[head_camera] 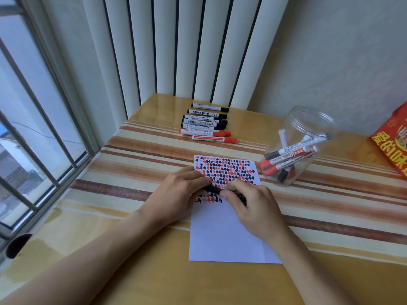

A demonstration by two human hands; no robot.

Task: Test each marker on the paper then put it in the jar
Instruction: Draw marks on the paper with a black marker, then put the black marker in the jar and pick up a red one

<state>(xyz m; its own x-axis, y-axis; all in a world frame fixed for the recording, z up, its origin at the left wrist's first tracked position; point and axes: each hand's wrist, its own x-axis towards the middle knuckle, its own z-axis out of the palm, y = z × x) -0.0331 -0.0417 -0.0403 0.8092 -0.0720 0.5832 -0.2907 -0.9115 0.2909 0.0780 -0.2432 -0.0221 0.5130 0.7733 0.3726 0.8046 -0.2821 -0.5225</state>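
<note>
A striped wooden table in orange, cream and brown fills the view, set in a corner between a window and white vertical blinds. On it lies a white sheet of paper, its far half covered in rows of small black and red test marks. Over the middle of that sheet, two bare hands meet on one black marker, held level just above the marks. The left hand curls its fingers round the marker's left end; the right hand pinches the other end, hiding most of the barrel. To the right of the grip and a little farther away stands a clear plastic jar, open at the top, holding several red and black markers tilted inside. Straight beyond the grip, well apart, a row of untested markers lies side by side, black ones farther, red ones nearer. A red packet shows at the right edge.
</note>
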